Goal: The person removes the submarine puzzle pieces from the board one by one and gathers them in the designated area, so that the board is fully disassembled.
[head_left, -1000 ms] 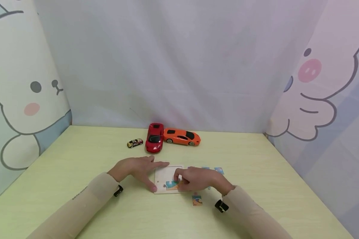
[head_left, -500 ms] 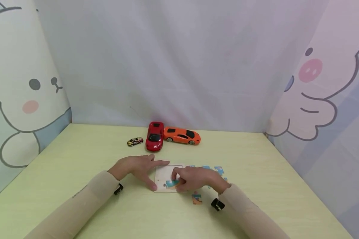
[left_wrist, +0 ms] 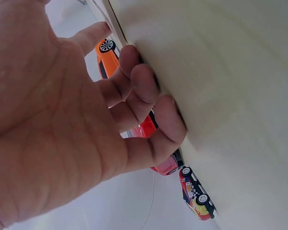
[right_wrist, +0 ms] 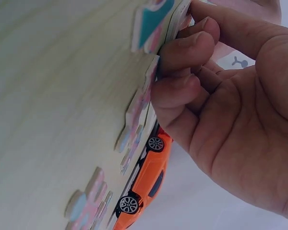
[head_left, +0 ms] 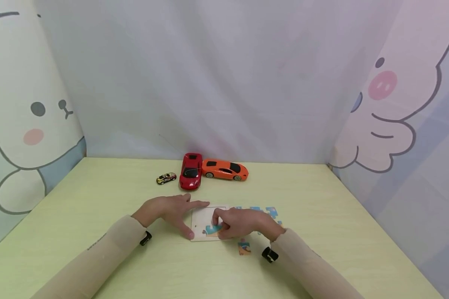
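Observation:
A square puzzle board [head_left: 200, 218] with a pale, bare upper part lies on the table. Blue-and-orange puzzle pieces [head_left: 211, 230] sit along its lower part. My left hand [head_left: 173, 211] spans the board's left side, index finger at the top edge and thumb on the lower corner; its other fingers rest on the table in the left wrist view. My right hand [head_left: 241, 223] is over the board's right side, curled index finger and thumb pinching at a puzzle piece mostly hidden by the hand. Just below it lies a loose jigsaw piece [head_left: 244, 247].
Several loose jigsaw pieces [head_left: 271, 211] lie right of the board, partly behind my right hand. At the back stand a red toy car [head_left: 191, 172], an orange toy car [head_left: 224, 170] and a small patterned toy car [head_left: 166, 178]. A pale curtain [head_left: 209, 83] closes off the far side.
My right hand has shifted slightly left over the board, uncovering more of the loose pieces on its right. The left hand keeps its place on the board.

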The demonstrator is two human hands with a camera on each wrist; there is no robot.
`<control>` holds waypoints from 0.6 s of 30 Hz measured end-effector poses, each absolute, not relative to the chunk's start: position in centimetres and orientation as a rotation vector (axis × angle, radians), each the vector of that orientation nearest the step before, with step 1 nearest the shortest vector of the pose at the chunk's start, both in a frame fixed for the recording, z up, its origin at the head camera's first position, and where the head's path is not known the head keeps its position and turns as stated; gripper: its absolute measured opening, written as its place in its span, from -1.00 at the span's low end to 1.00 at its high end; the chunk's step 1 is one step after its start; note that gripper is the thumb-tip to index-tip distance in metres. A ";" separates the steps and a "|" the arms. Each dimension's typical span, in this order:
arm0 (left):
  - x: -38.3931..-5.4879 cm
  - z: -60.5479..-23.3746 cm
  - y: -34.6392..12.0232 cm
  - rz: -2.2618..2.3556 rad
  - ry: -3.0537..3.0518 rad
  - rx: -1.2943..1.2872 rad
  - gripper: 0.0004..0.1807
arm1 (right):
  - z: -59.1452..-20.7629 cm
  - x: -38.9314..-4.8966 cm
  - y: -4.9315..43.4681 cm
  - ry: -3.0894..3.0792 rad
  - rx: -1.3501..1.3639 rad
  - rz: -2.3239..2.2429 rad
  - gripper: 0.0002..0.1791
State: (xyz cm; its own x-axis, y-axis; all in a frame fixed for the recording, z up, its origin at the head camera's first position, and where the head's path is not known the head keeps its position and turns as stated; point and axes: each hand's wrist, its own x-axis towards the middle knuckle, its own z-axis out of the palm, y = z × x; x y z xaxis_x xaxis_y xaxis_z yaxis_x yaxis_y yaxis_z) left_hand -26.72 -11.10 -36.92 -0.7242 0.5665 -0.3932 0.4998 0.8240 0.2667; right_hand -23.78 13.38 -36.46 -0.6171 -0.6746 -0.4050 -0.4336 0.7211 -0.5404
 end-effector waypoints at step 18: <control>-26.5 -36.8 -11.1 0.197 2.543 0.786 0.09 | -36.3 -23.6 13.3 2.321 -0.869 -0.541 -0.94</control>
State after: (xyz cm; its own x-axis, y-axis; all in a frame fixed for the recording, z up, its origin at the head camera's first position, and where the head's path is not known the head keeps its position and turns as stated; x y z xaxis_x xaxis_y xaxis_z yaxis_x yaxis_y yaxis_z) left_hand -26.47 -11.10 -36.81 -0.7266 0.5641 -0.3922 0.4968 0.8257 0.2672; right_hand -23.61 13.30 -36.34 -0.6088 -0.6924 -0.3872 -0.4499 0.7033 -0.5505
